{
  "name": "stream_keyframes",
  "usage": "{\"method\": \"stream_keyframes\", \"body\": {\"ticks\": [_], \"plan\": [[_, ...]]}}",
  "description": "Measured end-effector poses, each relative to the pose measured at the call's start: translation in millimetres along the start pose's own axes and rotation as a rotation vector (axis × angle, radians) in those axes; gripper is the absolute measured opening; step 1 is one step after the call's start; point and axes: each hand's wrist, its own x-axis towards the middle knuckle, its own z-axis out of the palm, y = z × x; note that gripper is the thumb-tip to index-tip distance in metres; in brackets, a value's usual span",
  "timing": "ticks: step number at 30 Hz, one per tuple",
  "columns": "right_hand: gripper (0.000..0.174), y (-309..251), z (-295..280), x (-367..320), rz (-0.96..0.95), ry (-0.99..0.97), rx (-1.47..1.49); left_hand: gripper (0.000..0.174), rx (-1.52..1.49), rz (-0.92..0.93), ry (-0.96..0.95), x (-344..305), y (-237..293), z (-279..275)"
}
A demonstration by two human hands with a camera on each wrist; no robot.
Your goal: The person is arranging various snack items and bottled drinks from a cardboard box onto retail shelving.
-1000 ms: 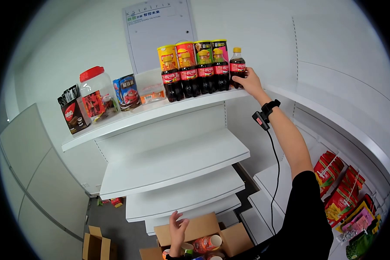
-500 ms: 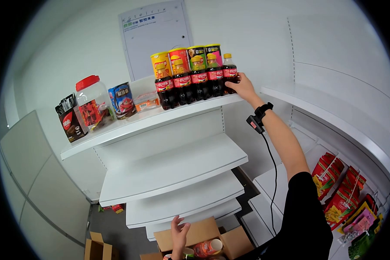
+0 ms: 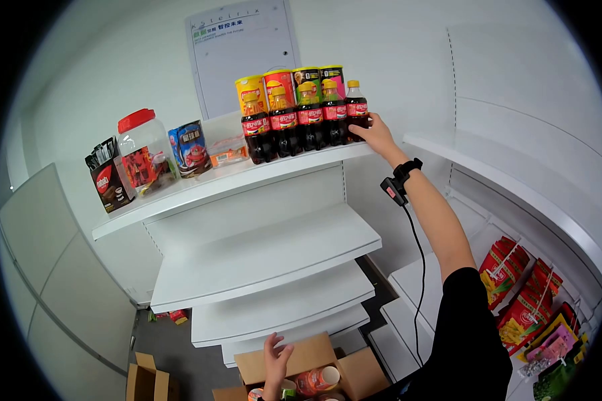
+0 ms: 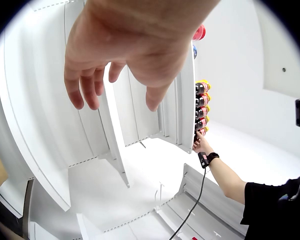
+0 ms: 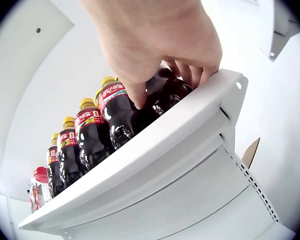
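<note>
At the right end of the top shelf (image 3: 247, 177), my right hand (image 3: 380, 136) grips the lower part of a cola bottle (image 3: 356, 109) with a yellow cap and red label. Thumb and fingers lie on either side of its dark body in the right wrist view. This bottle stands upright, close beside a front row of several similar cola bottles (image 3: 310, 119). Low in the head view, my left hand (image 3: 275, 361) hovers over an open cardboard box (image 3: 314, 351), its fingers loosely bent and holding nothing.
Colourful canisters (image 3: 279, 80) with yellow lids stand behind the bottles. Further left are a clear packet (image 3: 229, 155), a blue pouch (image 3: 190, 150), a red-lidded jar (image 3: 138, 121) and a dark box of sachets (image 3: 110, 187). Cups (image 3: 327, 378) show inside the cardboard box. Red snack bags (image 3: 505, 267) hang at right.
My right hand has moved the cola bottle left, closing the gap to the row. The left hand stays over the box, and the head view has shifted slightly.
</note>
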Motion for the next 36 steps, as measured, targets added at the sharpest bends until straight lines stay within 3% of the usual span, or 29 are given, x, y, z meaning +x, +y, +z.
{"method": "stream_keyframes", "body": {"ticks": [9, 29, 36], "plan": [[0.071, -3.9, 4.6, -33.8, -0.064, 0.149, -0.225, 0.064, 0.024, -0.039, -0.019, -14.1, 0.4, -12.8], [0.065, -94.4, -7.3, -210.7, -0.018, 0.002, -0.2, 0.062, 0.028, -0.088, -0.271, -47.1, -14.0, -52.3], [0.064, -97.8, -27.6, -274.4, 0.074, -0.037, -0.179, 0.058, 0.063, -0.113, -0.353, -60.8, -14.4, -51.5]]}}
